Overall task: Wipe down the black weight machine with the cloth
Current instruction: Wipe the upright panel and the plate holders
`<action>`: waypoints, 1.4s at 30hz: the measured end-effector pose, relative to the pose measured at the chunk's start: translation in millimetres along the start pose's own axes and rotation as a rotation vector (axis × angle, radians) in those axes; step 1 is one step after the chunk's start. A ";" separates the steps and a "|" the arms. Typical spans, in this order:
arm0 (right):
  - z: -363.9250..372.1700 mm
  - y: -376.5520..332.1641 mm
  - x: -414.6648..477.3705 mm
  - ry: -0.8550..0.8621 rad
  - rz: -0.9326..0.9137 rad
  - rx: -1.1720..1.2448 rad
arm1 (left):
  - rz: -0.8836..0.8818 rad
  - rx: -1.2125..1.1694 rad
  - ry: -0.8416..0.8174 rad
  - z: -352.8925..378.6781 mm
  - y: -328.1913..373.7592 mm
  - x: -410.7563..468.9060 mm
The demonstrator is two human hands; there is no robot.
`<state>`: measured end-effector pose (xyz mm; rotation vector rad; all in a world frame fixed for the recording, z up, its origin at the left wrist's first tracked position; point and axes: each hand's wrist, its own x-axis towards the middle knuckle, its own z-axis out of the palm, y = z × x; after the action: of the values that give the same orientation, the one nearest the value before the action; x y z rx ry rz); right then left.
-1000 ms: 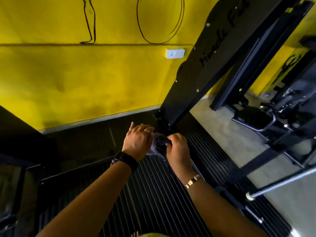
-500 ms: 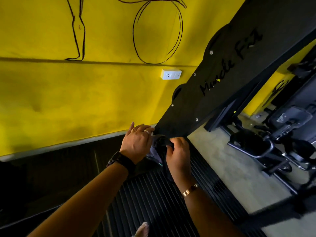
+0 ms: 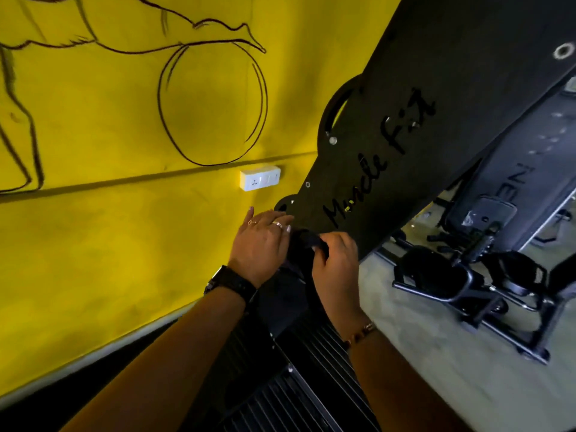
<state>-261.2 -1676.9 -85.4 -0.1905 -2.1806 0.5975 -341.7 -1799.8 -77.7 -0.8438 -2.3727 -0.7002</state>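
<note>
Both hands meet on the cloth: from my remote seat I read the left hand as folded over its left end, fingers bent down onto it, and the right hand as gripping its right end with curled fingers and thumb. That cloth is dark and bunched into a roll, held between the two hands against the lower edge of the black weight machine, just below the start of its "Muscle Fit" lettering (its folds are hard to separate from the dark panel behind). I see a ring on a left finger, a black watch on the left wrist and a beaded bracelet on the right wrist. Below the machine's panel a black ribbed platform runs under both forearms. Left of the machine stands a yellow wall with black line drawings, and a white socket plate sits on it just beside the panel's edge. Right of the machine, on a grey floor, lies another black exercise frame with padded rollers.
</note>
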 end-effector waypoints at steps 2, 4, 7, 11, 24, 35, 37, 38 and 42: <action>-1.7 6.9 25.6 0.031 0.026 -0.035 | 0.038 -0.024 -0.012 6.4 2.7 29.6; -5.9 11.9 50.2 0.045 0.060 -0.072 | 0.093 -0.057 0.004 11.8 6.6 58.5; -10.5 18.7 87.4 0.113 0.090 -0.134 | 0.167 -0.102 0.016 22.4 12.6 104.9; -15.1 23.6 128.2 0.231 0.094 -0.209 | 0.282 -0.192 0.066 33.3 20.9 158.6; -56.7 27.6 228.6 0.664 0.042 -0.540 | 0.685 -0.403 0.290 30.9 65.8 300.2; -176.1 6.2 290.7 0.853 -0.137 -0.859 | 0.865 -0.511 0.636 -31.3 169.1 371.1; -199.0 5.5 301.0 0.875 -0.183 -0.885 | 0.883 -0.510 0.698 -43.8 188.1 380.4; -209.9 5.2 306.7 0.884 -0.205 -0.888 | 0.892 -0.508 0.718 -49.9 197.2 384.9; -247.7 5.2 328.5 0.912 -0.259 -0.870 | 0.917 -0.489 0.766 -68.5 229.9 399.5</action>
<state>-277.6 -1475.5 273.1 -0.5086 -1.3843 -0.5463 -432.4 -1523.2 286.1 -1.3913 -0.9776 -0.9566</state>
